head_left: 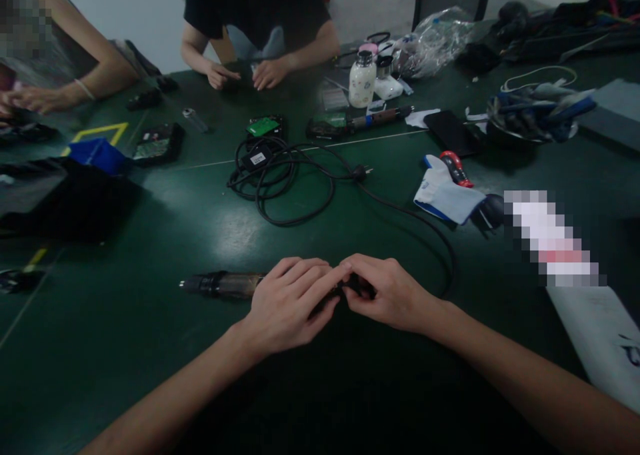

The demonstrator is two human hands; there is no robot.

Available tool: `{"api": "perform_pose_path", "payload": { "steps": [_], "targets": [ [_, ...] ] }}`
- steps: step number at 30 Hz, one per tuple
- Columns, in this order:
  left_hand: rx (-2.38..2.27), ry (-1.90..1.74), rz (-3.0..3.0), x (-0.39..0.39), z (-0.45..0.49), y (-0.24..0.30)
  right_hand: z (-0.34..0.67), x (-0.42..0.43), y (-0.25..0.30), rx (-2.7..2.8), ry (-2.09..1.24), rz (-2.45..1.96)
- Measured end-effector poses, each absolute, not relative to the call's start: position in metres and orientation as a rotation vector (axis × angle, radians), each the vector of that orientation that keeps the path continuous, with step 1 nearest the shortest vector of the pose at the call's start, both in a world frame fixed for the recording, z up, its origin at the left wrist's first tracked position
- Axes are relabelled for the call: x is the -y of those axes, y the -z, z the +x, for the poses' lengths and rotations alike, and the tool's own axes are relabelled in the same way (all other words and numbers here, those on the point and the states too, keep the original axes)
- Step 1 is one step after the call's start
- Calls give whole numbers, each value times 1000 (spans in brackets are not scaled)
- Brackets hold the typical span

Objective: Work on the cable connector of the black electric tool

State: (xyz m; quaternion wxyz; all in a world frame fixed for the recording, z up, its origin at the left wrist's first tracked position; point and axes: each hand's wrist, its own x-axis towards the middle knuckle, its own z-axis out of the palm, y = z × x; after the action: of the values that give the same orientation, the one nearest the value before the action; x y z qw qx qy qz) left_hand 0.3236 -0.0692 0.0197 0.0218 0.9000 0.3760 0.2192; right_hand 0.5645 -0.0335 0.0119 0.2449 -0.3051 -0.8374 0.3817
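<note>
A dark, slim tool with a brownish see-through body, which looks like an electric screwdriver (223,284), lies on the green table with its narrow tip to the left. My left hand (295,302) is closed over its right-hand part, covering much of it. At the tool's right end, my right hand (383,292) pinches the end of a black cable (453,262), close against my left fingertips. Whether the cable end sits in the tool is hidden by my fingers. From there the cable curves up and back to a loose coil.
Behind my hands lie the cable coil with its power adapter (257,158) and a plug (361,172). To the right are a glove (445,192), a red-handled tool (456,168) and a phone (453,133). A bottle (363,80) stands farther back; two people sit opposite.
</note>
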Motion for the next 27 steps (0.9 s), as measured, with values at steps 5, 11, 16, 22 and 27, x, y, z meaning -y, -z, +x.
{"api": "perform_pose_path", "payload": {
  "steps": [5, 11, 16, 22, 27],
  "targets": [
    [-1157, -693, 2799, 68, 324, -21, 565, 34, -11, 2289, -1057, -850],
    [-1158, -703, 2774, 69, 325, -21, 565, 34, -11, 2285, -1077, -847],
    [-1284, -692, 2822, 70, 327, -16, 566, 34, -10, 2305, -1061, -858],
    [-1273, -692, 2831, 70, 327, -17, 566, 33, -9, 2311, -1058, -859],
    [-1154, -702, 2769, 70, 325, -21, 565, 34, -9, 2298, -1058, -852]
  ]
}}
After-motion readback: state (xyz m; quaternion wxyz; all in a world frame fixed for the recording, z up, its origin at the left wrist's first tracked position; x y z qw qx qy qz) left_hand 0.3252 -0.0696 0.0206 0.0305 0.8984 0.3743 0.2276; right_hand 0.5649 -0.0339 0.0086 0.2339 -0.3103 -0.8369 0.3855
